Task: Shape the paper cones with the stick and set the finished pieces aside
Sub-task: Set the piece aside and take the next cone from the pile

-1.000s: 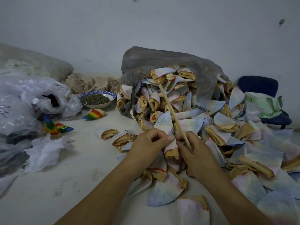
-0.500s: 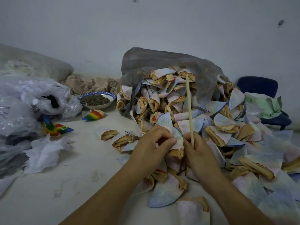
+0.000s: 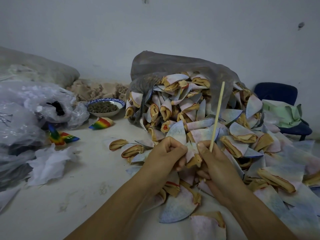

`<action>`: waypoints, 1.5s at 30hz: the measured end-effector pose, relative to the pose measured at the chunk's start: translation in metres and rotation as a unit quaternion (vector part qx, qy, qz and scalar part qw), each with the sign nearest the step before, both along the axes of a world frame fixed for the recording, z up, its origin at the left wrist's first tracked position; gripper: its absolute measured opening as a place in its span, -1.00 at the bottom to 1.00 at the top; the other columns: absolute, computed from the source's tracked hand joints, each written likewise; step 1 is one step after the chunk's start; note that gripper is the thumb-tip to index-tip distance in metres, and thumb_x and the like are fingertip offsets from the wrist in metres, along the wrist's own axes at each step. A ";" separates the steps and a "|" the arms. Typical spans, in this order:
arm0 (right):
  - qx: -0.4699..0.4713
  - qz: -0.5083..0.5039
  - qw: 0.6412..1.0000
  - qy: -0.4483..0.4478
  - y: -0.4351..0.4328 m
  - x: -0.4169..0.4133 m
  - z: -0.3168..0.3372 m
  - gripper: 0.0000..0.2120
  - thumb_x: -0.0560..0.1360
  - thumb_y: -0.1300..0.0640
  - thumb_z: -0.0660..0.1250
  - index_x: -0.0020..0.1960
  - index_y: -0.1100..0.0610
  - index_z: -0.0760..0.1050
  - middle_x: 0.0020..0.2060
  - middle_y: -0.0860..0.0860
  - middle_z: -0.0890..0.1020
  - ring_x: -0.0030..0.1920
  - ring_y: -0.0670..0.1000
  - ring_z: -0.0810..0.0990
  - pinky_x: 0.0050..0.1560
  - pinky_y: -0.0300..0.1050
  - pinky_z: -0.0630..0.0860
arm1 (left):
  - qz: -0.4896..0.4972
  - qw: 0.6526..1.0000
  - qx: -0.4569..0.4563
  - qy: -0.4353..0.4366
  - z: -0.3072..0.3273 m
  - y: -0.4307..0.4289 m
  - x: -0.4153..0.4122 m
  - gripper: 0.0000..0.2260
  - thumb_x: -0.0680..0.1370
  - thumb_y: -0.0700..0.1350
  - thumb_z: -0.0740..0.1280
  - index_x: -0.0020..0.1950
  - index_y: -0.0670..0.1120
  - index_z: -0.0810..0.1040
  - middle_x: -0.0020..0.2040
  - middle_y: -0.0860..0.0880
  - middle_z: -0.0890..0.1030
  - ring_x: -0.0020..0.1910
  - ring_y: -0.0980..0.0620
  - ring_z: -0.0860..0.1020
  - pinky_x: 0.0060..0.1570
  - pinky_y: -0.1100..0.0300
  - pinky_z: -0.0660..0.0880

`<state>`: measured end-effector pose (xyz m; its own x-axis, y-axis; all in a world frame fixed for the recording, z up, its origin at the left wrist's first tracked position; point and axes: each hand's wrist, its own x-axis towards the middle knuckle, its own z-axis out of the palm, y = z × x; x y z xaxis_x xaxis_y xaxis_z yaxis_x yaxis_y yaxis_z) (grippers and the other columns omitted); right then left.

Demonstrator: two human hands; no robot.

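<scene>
Two hands meet over a single piece. The left hand (image 3: 166, 153) has its fingers curled round the pale paper cone (image 3: 191, 153), pinching its upper edge. The right hand (image 3: 216, 165) presses its thumb on the cone's other side and also clamps the stick (image 3: 217, 116) in the same fist. The stick stands nearly upright, its free end rising away from the hands and leaning a little right. Its lower end is hidden inside the right fist, so I cannot tell whether it has entered the cone.

The first risk lies in that double duty. With one fist minding both stick and paper, a push could go off line and the tip could tear the thin wall or crush the tan-lined mouth instead of rounding it. If the left pinch is too light, the cone would probably twist or slide out as the stick drives in.

Just beyond and to the right of the hands, the heap of unshaped cones (image 3: 181, 108) spills from a grey plastic bag (image 3: 173, 64). It reaches right under both wrists. A swing of the stick's long free end could rake the heap and send more pieces sliding down. A finished cone dropped close by would be lost among them.

Left of the left hand the table (image 3: 83, 184) shows bare surface, with two flattened cones (image 3: 124, 148) lying near. Farther left are rainbow pieces (image 3: 101, 122), a bowl (image 3: 105, 107) and crumpled clear plastic (image 3: 34, 108). Setting a piece aside there looks safer, provided the sleeve-side forearm does not sweep the bowl.
</scene>
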<state>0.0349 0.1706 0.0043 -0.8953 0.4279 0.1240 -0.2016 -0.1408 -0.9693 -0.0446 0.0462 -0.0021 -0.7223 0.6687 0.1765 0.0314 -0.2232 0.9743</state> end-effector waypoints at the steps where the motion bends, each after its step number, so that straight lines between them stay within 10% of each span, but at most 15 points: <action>1: 0.009 0.006 1.000 0.016 0.000 0.001 0.000 -0.88 0.57 0.10 0.17 -0.06 0.15 0.39 -0.51 -0.02 0.51 -0.58 -0.16 0.35 -0.62 -0.34 0.25 | -0.011 0.999 0.018 -0.026 0.000 0.001 0.000 -0.91 0.63 -0.23 0.27 -0.08 -0.16 0.44 -0.45 -0.02 0.54 -0.48 0.10 0.45 -0.41 0.28 0.42; 13: 0.362 -0.089 0.928 0.000 0.002 0.006 0.001 -0.89 0.50 0.14 0.32 -0.12 -0.07 0.48 -0.15 -0.07 0.56 -0.23 -0.25 0.54 -0.25 -0.48 0.42 | 0.002 0.997 0.057 -0.056 0.000 -0.005 -0.007 -0.92 0.61 -0.25 0.28 0.02 -0.20 0.55 -0.31 -0.07 0.63 -0.34 0.09 0.57 -0.23 0.27 0.54; 22: 0.026 -0.007 0.999 -0.021 0.003 0.006 0.001 -0.85 0.53 0.22 0.26 0.01 0.30 0.48 -0.56 -0.08 0.53 -0.57 -0.22 0.46 -0.56 -0.42 0.36 | -0.003 0.998 -0.035 0.056 0.005 -0.009 -0.008 -0.93 0.55 -0.19 0.41 0.00 -0.16 0.62 -0.21 -0.10 0.68 -0.26 0.10 0.62 -0.20 0.32 0.54; 29: 0.159 -0.047 0.984 -0.057 0.004 0.007 -0.001 -0.88 0.52 0.10 0.30 -0.07 0.14 0.56 -0.40 -0.04 0.60 -0.48 -0.21 0.51 -0.44 -0.34 0.43 | 0.150 0.943 -0.118 0.271 0.002 -0.004 -0.008 -0.87 0.58 -0.15 0.35 -0.15 -0.07 0.64 -0.14 0.08 0.52 -0.16 0.24 0.49 -0.10 0.42 0.39; 35: 0.298 -0.102 0.948 -0.049 0.000 0.005 0.001 -0.88 0.51 0.10 0.31 -0.20 0.00 0.50 -0.37 -0.08 0.59 -0.37 -0.25 0.54 -0.38 -0.45 0.41 | 0.045 0.998 -0.048 -0.025 0.000 -0.002 -0.007 -0.83 0.60 -0.14 0.31 -0.15 -0.10 0.64 -0.46 0.06 0.45 -0.47 0.18 0.37 -0.43 0.39 0.32; 39: 0.270 -0.062 0.960 -0.053 -0.004 0.007 0.000 -0.89 0.51 0.07 0.29 -0.19 0.02 0.51 -0.40 -0.18 0.60 -0.39 -0.28 0.53 -0.40 -0.46 0.40 | -0.128 0.971 0.016 -0.200 0.004 -0.008 -0.013 -0.87 0.50 -0.12 0.30 -0.13 -0.19 0.53 -0.43 0.02 0.42 -0.48 0.16 0.30 -0.47 0.36 0.24; 45: 0.034 -0.014 0.999 -0.039 -0.003 0.005 0.001 -0.84 0.55 0.18 0.23 -0.20 0.17 0.46 -0.58 -0.04 0.46 -0.64 -0.19 0.32 -0.63 -0.37 0.27 | 0.002 0.995 -0.046 -0.087 0.002 -0.004 -0.010 -0.85 0.58 -0.08 0.35 -0.16 -0.07 0.62 -0.43 0.03 0.48 -0.45 0.15 0.40 -0.43 0.36 0.34</action>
